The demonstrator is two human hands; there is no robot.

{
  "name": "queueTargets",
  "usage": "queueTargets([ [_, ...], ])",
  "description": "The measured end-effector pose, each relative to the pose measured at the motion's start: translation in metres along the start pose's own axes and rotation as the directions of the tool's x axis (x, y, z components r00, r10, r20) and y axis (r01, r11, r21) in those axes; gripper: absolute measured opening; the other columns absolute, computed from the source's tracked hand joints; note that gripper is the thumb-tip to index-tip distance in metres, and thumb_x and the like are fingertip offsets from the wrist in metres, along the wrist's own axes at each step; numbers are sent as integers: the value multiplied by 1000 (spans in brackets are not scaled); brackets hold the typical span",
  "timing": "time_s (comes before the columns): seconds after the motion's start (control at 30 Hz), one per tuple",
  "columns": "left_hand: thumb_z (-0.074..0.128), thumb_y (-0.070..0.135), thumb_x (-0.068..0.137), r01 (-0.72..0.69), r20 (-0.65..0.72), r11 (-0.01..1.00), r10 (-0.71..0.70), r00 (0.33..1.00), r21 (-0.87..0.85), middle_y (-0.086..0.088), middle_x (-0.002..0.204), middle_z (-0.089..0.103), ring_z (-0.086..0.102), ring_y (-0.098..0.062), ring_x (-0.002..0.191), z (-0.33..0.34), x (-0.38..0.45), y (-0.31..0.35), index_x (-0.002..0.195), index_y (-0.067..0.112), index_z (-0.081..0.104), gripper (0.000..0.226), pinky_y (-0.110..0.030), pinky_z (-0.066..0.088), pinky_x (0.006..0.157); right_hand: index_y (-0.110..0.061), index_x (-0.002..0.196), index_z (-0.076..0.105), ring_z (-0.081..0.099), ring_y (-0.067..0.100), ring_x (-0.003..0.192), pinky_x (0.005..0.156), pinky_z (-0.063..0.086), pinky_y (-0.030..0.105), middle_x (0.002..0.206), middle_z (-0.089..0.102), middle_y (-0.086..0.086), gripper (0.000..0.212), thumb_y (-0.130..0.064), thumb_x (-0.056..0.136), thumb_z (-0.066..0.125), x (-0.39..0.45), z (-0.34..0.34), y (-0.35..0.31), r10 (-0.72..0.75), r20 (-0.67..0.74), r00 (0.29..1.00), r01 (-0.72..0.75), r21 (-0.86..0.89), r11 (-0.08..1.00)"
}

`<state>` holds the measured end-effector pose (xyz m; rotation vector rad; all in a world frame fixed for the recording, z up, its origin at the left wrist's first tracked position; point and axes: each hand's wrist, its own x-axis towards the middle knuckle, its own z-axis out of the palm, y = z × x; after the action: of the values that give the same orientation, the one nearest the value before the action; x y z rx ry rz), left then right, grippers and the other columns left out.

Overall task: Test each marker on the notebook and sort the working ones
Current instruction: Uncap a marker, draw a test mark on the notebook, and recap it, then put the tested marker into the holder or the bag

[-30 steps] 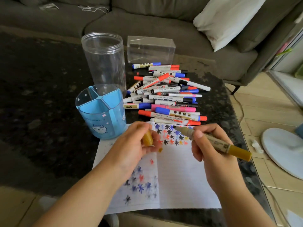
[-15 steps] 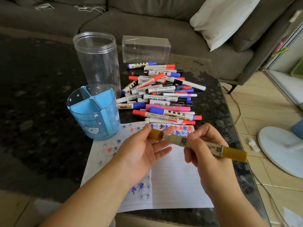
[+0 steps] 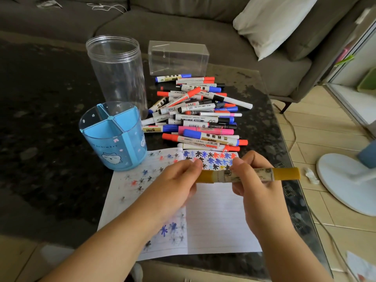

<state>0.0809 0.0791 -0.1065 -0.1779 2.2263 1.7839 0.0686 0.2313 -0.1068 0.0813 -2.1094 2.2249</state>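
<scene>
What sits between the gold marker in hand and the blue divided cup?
Nothing visible. Both hands hold the gold marker over the notebook; the left hand lies on the side toward the blue cup, whose open compartments look empty. The marker pile lies behind, off that path.

My right hand (image 3: 254,180) wraps the yellow marker (image 3: 248,175), so its label under those fingers (image 3: 242,165) is hidden. The cap's far end sits behind my left fingers (image 3: 195,165). Print on the marker pile (image 3: 199,117) beyond the fingers is too small to read. The fan base (image 3: 345,180) runs off the frame edge.
</scene>
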Motion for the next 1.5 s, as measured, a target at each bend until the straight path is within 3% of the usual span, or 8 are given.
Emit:
queueTargets([
  [0.13,35,55,88,-81,-44,994,84,995,76,13,46,35,34,0,36,1,-2,2,81,7,55,53,-13,25,40,-8,58,36,29,9,47,44,27,19,59,35,13,28,-17,77,55,1,1,0,49,12,999,-49,67,997],
  [0.53,27,53,92,-140,-123,939,186,975,314,8,52,41,47,8,51,10,-5,-6,64,21,49,47,-7,37,54,-16,56,32,22,10,44,42,23,21,49,31,-2,27,-10,76,49,-8,17,13,154,43,987,-160,313,936],
  [0.8,41,61,80,-133,-157,977,159,975,166,13,49,45,42,3,43,-6,-1,-1,76,19,58,46,-17,33,50,-9,69,43,27,11,45,48,25,24,51,33,2,27,-15,92,57,-4,15,9,242,88,966,-256,211,943],
  [0.93,57,55,75,-254,-285,958,282,916,131,9,50,51,46,0,47,-29,-10,12,75,23,62,32,-17,39,48,-17,106,55,45,8,61,60,42,24,69,54,-4,54,-51,64,65,-1,10,1,310,-41,950,-312,-40,949],
  [1.03,66,45,73,-317,-378,936,353,856,155,10,53,54,49,0,50,-54,-21,26,75,23,63,22,-15,41,50,-33,118,47,47,6,61,53,43,18,78,53,6,57,-56,67,56,3,14,-20,120,-151,981,-168,-363,917],
  [1.13,70,34,72,-350,-445,919,393,804,180,13,56,59,51,3,51,-83,-33,40,75,20,64,16,-15,42,53,-47,110,46,54,5,72,62,50,20,85,55,-9,36,-53,76,56,6,37,-44,-48,143,989,123,-580,805],
  [1.33,68,31,81,-407,-650,881,458,607,241,4,77,66,61,-8,69,-155,-48,63,80,28,66,4,-29,52,63,-44,107,54,54,-1,72,62,47,12,83,58,-14,22,-33,89,59,6,84,-70,-125,329,936,283,-493,823],
  [1.5,67,30,82,-332,-592,881,472,653,336,3,82,67,65,-14,81,-174,-47,64,83,27,66,4,-43,56,78,-40,97,54,54,-14,71,59,43,5,81,61,-17,15,-25,93,56,1,97,-70,-79,352,933,255,-487,835],
])
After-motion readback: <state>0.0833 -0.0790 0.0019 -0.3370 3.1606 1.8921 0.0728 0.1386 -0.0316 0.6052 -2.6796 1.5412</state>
